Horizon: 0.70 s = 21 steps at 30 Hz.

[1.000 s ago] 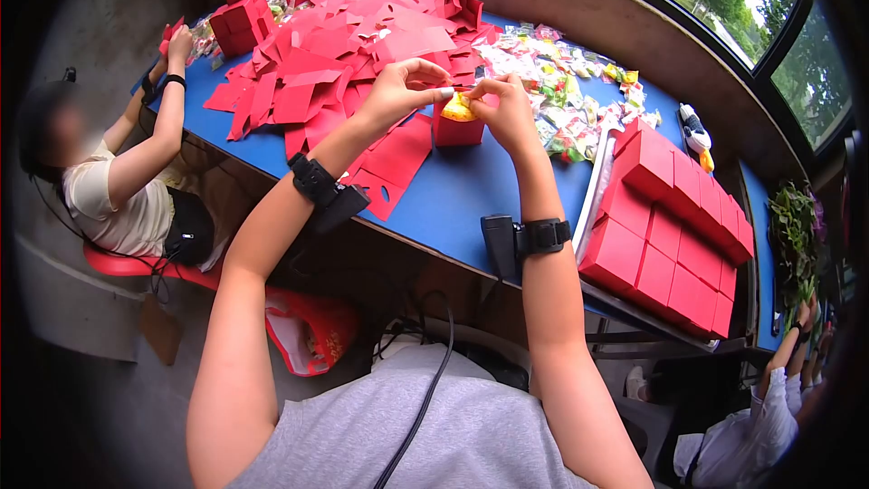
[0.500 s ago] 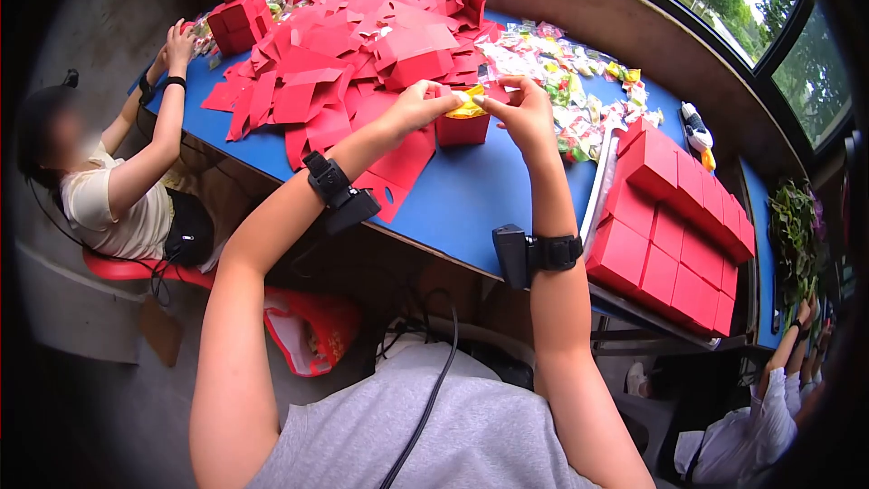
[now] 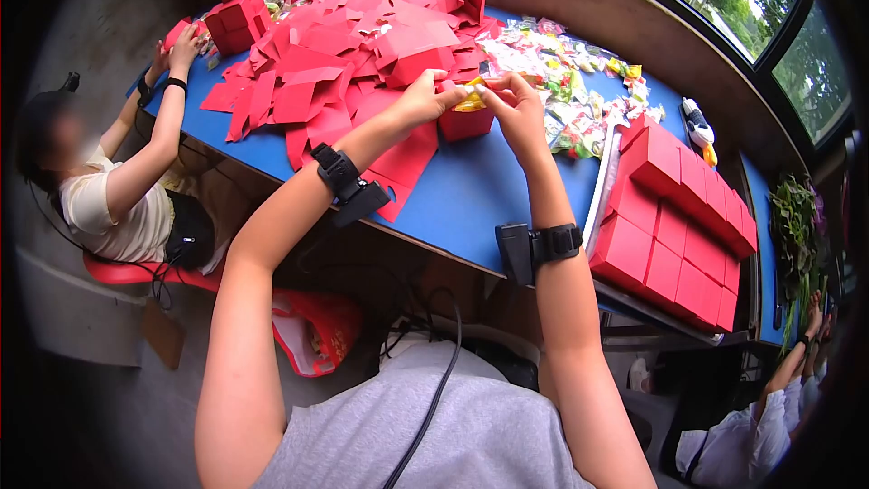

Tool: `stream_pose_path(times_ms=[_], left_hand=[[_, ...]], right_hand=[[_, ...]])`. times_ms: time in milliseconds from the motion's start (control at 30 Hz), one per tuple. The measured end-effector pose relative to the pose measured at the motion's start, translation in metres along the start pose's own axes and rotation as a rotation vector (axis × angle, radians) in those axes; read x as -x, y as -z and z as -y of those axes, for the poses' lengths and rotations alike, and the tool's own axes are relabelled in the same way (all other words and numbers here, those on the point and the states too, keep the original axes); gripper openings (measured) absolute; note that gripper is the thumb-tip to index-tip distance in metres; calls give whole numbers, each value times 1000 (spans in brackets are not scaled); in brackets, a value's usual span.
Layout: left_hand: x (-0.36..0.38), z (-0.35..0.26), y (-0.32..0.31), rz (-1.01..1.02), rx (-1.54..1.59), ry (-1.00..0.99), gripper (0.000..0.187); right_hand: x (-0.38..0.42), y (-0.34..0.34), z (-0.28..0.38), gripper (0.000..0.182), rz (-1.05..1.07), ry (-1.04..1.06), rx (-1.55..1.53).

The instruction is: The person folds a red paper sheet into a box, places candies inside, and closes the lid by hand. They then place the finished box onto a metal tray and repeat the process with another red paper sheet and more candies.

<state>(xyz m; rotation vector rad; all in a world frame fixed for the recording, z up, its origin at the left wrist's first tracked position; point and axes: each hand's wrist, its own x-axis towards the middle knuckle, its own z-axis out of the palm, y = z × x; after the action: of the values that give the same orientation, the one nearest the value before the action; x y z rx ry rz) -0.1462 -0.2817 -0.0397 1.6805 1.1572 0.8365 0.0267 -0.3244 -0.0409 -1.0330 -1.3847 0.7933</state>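
While your left hand point(image 3: 424, 98) and right hand point(image 3: 516, 109) met above the small red box point(image 3: 465, 123) on the blue tabletop point(image 3: 471, 199), each grip pinched the yellow wrapper point(image 3: 471, 96), held just over the box's open top, beside the red card pile point(image 3: 353, 45).

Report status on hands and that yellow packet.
Both hands pinching small yellow wrapped packet. Held above open red paper box. Nothing between packet and box.

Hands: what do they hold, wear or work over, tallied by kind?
yellow packet: 1
open red box: 1
black wrist devices: 2
Total: 4
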Motion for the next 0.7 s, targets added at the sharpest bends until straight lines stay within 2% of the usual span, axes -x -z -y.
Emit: stream_pose_path(times_ms=[33, 100, 133, 200, 233, 267, 300, 367, 467, 533, 567, 633, 667, 700], left_hand=[[-1, 0, 0, -2, -2, -3, 74], [-7, 1, -4, 144, 262, -85, 68], [-12, 1, -8, 152, 259, -93, 68], [-22, -6, -18, 230, 466, -121, 60], [-26, -12, -23, 239, 463, -135, 60], [-28, -16, -27, 231, 441, -144, 58], [-30, -21, -30, 219, 419, -154, 57], [-41, -23, -33, 262, 485, -115, 63], [-45, -23, -33, 390, 564, -103, 63], [-37, -29, -25, 467, 807, -47, 64], [-38, -26, -22, 465, 800, -47, 64], [-38, -18, -16, 593, 1096, -107, 67], [-39, -15, -13, 564, 1040, -36, 68], [-38, -14, -12, 555, 952, -47, 66]], right_hand=[[0, -2, -2, 16, 0, 4, -1], [0, -7, -3, 22, -175, -42, -256], [1, -7, 1, 28, -223, -90, -306], [-1, -9, -6, 29, -310, -28, -277], [-3, -6, -10, 31, -384, 24, -249], [-2, -2, -13, 35, -362, -9, -269], [-4, -2, -18, 29, -395, -34, -310], [-5, 2, -27, 18, -342, 80, -97], [-1, 0, -29, 13, -368, 119, -42], [-1, -2, -25, 13, -362, 123, -65], [1, -3, -23, 13, -369, 103, -105], [4, -5, -16, 14, -373, 77, -150], [5, -6, -13, 15, -424, 16, -171], [6, -7, -10, 17, -471, -46, -190]])
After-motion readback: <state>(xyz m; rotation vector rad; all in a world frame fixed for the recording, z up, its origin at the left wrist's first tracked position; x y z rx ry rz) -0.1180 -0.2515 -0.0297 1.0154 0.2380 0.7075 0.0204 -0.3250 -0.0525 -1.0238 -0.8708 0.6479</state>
